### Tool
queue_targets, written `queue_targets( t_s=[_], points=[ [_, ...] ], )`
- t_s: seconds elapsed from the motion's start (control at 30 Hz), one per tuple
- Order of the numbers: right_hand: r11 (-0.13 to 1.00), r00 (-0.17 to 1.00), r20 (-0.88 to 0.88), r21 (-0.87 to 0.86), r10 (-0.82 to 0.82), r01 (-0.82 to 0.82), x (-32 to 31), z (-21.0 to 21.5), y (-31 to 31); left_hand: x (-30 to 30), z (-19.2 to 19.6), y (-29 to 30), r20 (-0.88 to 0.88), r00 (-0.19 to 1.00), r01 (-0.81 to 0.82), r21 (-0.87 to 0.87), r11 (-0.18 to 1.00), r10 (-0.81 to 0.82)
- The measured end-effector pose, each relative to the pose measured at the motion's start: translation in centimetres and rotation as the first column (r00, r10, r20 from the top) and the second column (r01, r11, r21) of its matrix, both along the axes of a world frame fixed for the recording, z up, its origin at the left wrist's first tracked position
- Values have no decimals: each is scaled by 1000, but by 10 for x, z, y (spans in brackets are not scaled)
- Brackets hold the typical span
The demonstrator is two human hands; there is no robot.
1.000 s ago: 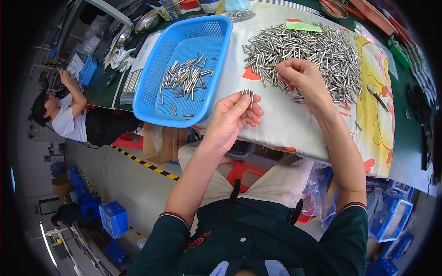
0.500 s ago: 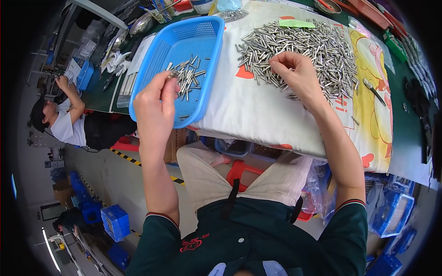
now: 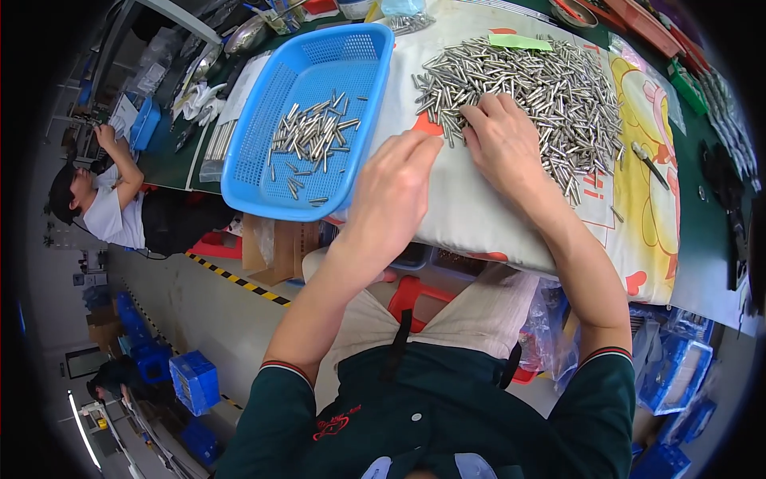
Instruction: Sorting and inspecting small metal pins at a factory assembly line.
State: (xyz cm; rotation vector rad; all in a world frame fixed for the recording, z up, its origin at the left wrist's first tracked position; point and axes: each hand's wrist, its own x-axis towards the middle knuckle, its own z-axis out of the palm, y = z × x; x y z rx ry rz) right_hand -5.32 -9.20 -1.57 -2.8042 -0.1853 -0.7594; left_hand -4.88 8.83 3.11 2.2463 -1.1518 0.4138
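A wide heap of short silvery metal pins point(image 3: 527, 88) lies on the patterned cloth in front of me. My right hand point(image 3: 507, 148) rests at the heap's near left edge, fingers bent down onto it; whatever is under its fingertips is hidden. Beside it, a little to the left over bare cloth, my left hand point(image 3: 391, 184) has thumb and fingers pressed together, and I cannot see what is between them. Left of both hands stands a blue plastic basket point(image 3: 239, 176) with perforated sides. A smaller group of loose pins point(image 3: 315, 132) lies inside it.
A light green paper strip point(image 3: 519, 41) lies on the heap's far edge. To the right is a small black-handled tool point(image 3: 653, 166) on the cloth point(image 3: 471, 211). A co-worker point(image 3: 112, 199) sits at the far left. Blue crates point(image 3: 678, 371) stand below the table at right.
My left hand has moved right, from above the basket to beside my right hand. More pins in the basket are now in view. My right hand has shifted slightly left, down onto the heap's edge.
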Motion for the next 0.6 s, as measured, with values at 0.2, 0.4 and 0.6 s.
queue_targets(
  t_s=[0.2, 0.4, 0.6],
  points=[
    [989, 990, -5, -19, 144, -144, -5, -1, 1, 32, -52, -29, 83, 991, -118, 135, 984, 108],
    [933, 949, -45, 205, 313, -298, -10, 5, -2, 13, -52, -9, -32, 999, -13, 19, 1000, 13],
    [853, 960, -159, 507, 232, -122, -9, 27, -14, 6, -46, 6, -104, 993, -54, 1, 999, 53]
  ],
)
